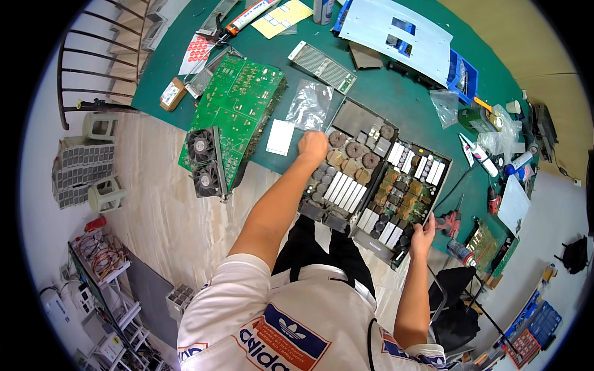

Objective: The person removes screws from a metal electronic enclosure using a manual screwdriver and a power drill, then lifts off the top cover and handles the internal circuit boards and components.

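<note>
Electronics modules (396, 191), two open cases side by side at near edge of green bench (407, 108). Left hand (314, 146): closed, fingers folded in, at outer edge of left module (349, 162); cannot tell whether gripping anything. Right hand (423, 238): partly curled, at outer side of right module (405, 199), toward its near corner; cannot tell whether gripping or only touching. Inside left module: dark ring coils (354, 149), brown blocks, row of white bars (344, 190). Inside right module: amber-brown windings (413, 203), more white bars. Just beside left hand: white card (281, 137); beyond it, clear plastic bag (309, 104), then perforated metal panel (322, 65). Farther left: large green circuit board (240, 96), two black fans (201, 147) at near end. Near right hand: red tool (451, 224), aerosol can (461, 252). Far side of bench: pale metal sheet (427, 38), blue bin (472, 80) beside it; farther left, yellow paper (281, 17).
</note>
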The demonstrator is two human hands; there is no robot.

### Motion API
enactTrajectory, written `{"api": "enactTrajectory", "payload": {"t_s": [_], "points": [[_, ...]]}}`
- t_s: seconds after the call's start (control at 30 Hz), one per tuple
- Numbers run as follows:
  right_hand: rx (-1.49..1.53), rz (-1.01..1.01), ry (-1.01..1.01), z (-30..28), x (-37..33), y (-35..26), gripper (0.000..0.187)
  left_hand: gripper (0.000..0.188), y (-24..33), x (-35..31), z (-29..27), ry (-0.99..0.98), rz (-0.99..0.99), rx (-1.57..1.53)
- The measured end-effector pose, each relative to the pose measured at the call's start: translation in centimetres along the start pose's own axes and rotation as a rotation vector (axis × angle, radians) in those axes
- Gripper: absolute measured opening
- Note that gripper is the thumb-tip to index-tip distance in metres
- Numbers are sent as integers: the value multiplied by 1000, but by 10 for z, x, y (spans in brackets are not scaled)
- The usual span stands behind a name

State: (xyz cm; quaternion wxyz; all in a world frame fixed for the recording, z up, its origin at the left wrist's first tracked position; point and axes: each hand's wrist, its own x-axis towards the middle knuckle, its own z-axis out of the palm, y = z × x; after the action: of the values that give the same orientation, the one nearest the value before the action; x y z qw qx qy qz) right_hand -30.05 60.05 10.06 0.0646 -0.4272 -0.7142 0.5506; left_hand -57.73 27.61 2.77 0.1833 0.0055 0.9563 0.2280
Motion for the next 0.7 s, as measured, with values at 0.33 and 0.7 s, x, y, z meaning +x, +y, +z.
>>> {"api": "enactTrajectory", "payload": {"t_s": [0.33, 0.7], "points": [[99, 141, -15, 14, -15, 6, 78, 28, -29, 14, 4, 13, 176, 125], [292, 118, -161, 63, -14, 32, 78, 35, -76, 25, -37, 122, 193, 77]]}}
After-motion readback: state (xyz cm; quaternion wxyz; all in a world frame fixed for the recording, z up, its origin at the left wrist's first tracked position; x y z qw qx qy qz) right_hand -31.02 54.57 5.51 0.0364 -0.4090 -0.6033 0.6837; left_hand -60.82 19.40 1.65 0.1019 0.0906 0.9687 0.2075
